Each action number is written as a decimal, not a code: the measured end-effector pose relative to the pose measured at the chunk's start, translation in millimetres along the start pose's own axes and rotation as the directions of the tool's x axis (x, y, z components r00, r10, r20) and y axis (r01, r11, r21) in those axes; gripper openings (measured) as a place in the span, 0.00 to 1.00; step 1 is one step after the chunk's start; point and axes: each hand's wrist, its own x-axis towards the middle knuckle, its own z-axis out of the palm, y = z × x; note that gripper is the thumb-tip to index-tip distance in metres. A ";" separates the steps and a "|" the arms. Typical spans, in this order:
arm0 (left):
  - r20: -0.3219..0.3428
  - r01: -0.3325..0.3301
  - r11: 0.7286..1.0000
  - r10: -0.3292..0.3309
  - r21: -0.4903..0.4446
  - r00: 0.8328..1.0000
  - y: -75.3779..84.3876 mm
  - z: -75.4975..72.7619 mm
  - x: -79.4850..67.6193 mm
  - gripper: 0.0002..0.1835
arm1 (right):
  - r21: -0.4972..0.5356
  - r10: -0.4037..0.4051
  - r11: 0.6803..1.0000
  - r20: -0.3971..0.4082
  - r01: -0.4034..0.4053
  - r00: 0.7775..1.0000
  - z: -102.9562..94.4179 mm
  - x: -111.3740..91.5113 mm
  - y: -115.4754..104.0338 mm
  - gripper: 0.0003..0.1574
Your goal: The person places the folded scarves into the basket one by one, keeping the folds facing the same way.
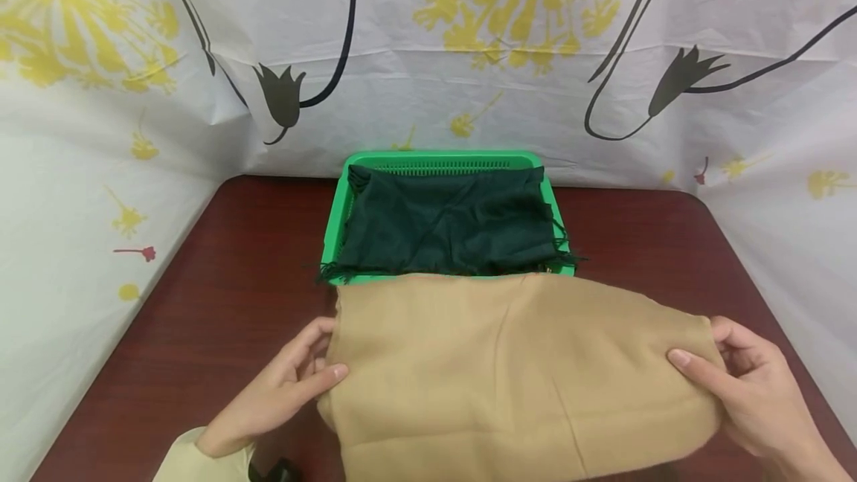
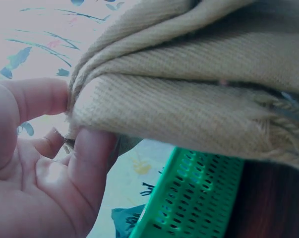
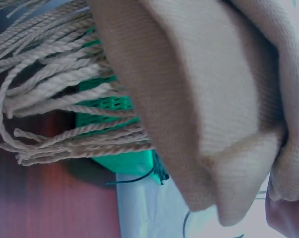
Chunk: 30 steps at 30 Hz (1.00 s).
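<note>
A tan scarf (image 1: 482,370), folded in several layers, spans the space between both hands in front of the basket. My left hand (image 1: 277,385) pinches its left edge, thumb on the near face; the left wrist view shows finger and thumb on the stacked folds (image 2: 174,109). At the right end, my right hand (image 1: 756,378) grips the scarf with the thumb on top and fingers behind. Twisted fringe (image 3: 75,99) hangs from the cloth in the right wrist view, where the right hand is mostly hidden. Behind lies a dark green fringed scarf (image 1: 448,218), folded in a green basket (image 1: 442,158).
The basket stands at the back of a dark red-brown table (image 1: 254,259). A white curtain (image 1: 375,80) printed with yellow and grey flowers encloses the back and sides. A small black object (image 1: 284,471) shows at the bottom edge near the left sleeve (image 1: 201,460).
</note>
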 end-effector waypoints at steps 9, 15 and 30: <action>-0.033 -0.029 0.999 0.030 0.032 0.999 16.8 -6.7 11.1 0.21 | 0.056 -0.060 0.996 -0.041 0.062 0.997 9.2 17.9 -7.7 0.24; -0.078 -0.031 0.994 0.040 0.104 0.996 24.3 -14.3 15.5 0.22 | 0.044 -0.101 0.994 -0.053 0.103 0.993 15.3 33.1 -11.6 0.22; -0.089 0.015 0.988 -0.001 0.154 0.996 40.4 -42.2 31.0 0.21 | 0.028 -0.093 0.995 -0.064 0.095 0.994 29.8 79.1 -13.1 0.17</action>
